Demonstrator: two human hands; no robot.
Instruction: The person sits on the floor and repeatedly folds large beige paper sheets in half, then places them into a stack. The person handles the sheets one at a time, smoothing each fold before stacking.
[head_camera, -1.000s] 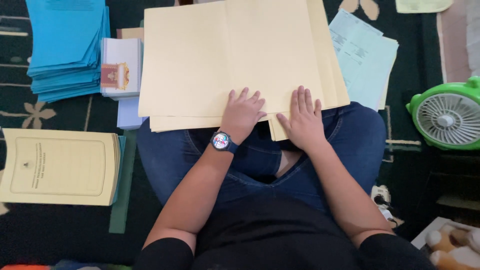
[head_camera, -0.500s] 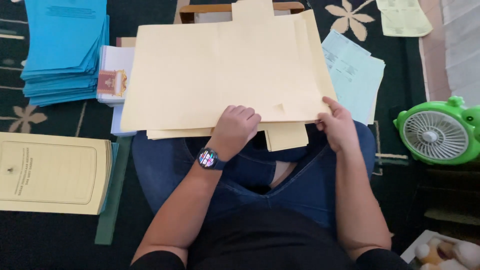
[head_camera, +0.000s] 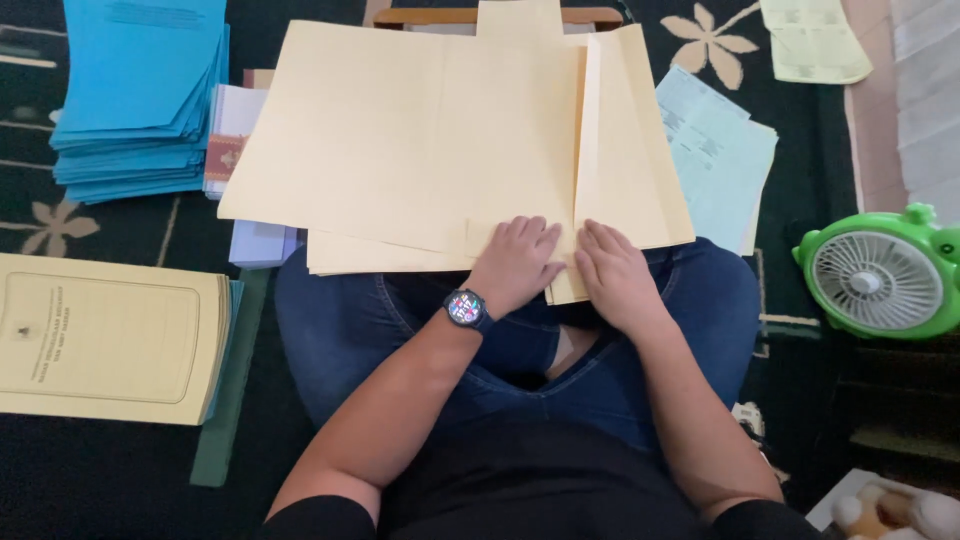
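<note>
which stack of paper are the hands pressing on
The big cream folders on the lap: both the left hand and right hand lie flat on them. The blue stack and yellow booklets lie untouched.

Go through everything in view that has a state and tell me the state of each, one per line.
Left hand: flat on the manila folders.
Right hand: flat beside it, pressing the fold.
Manila folders: stacked on the lap, right flap folded over.
Blue folder stack: closed, piled.
Yellow booklets: closed, stacked.
Green fan: upright; running or not, cannot tell.

Home floor: dark flowered carpet (head_camera: 60, 225), green fan (head_camera: 880, 275), stacked blue folders (head_camera: 135, 95).
</note>
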